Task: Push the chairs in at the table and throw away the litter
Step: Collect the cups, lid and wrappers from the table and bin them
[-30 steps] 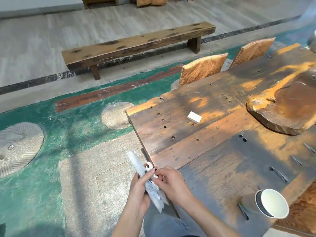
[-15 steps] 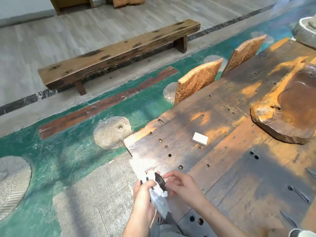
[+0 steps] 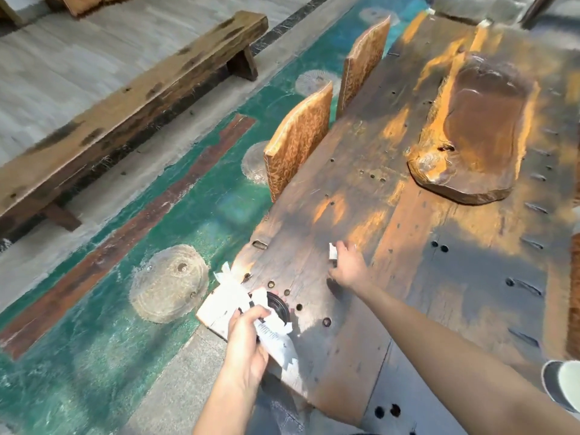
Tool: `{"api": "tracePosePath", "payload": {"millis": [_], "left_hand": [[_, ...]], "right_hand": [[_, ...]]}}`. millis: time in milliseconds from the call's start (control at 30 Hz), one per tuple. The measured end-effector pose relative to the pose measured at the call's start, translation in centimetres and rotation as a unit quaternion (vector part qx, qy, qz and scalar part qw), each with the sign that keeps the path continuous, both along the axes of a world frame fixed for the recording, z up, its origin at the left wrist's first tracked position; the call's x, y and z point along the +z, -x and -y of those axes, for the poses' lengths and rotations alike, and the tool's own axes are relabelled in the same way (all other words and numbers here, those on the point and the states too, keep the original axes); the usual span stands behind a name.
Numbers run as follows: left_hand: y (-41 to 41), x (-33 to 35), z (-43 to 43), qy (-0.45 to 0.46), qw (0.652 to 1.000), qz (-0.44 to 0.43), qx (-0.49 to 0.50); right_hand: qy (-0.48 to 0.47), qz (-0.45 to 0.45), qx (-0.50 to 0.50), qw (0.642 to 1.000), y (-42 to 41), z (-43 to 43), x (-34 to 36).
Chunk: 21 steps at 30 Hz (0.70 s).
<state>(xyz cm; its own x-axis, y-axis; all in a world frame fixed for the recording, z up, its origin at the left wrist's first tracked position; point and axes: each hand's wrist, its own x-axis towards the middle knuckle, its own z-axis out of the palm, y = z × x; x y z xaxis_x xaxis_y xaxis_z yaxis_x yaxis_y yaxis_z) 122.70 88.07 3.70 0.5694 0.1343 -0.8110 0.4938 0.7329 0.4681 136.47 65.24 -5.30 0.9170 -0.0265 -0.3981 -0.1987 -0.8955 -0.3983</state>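
My left hand [image 3: 246, 343] is shut on a bundle of litter [image 3: 273, 328]: white torn wrappers and a round black lid, held over the near left corner of the wooden table [image 3: 408, 277]. My right hand [image 3: 346, 268] reaches forward over the table top with its fingers closing round a small white block [image 3: 332, 251]. Two chairs with patterned wooden backs [image 3: 298, 136] [image 3: 364, 58] stand tight against the table's left edge.
A thick wooden slab tray [image 3: 470, 146] lies on the table at the right. A white cup [image 3: 565, 387] stands at the right frame edge. A long wooden bench [image 3: 125, 98] stands on the floor to the left, past round millstones [image 3: 169, 282] set in green flooring.
My right hand left the wrapper bundle and reached forward to the white block. The left hand kept the bundle. The view moved closer to the table's corner.
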Motion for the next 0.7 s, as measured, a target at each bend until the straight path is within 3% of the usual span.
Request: {"api": "tracePosePath", "payload": {"millis": [100,267,400,533,700], "left_hand": [[-2.3,1.0,-2.0,0.02,0.999,0.009,-0.025],[-6.1,0.9,-5.9,0.048,0.993,0.021,-0.108],[-8.9,-0.2,-8.0,0.066,0.988,-0.002,-0.137],[-11.1,-2.1,-8.9,0.065,0.978,-0.047,-0.194],[-13.6,-2.7,-7.5,0.058,0.958,-0.018,-0.279]], "right_hand": [[0.049,-0.024,0.017,0.998,-3.3,0.4,-1.4],[0.123,-0.154,-0.021,0.98,-6.1,-0.5,-4.5],[0.151,-0.152,-0.062,0.975,-6.1,-1.4,-5.5],[0.121,-0.134,-0.102,0.978,-5.0,-1.9,-5.6],[0.036,-0.101,-0.208,0.972,-1.8,-2.3,-3.9]]}}
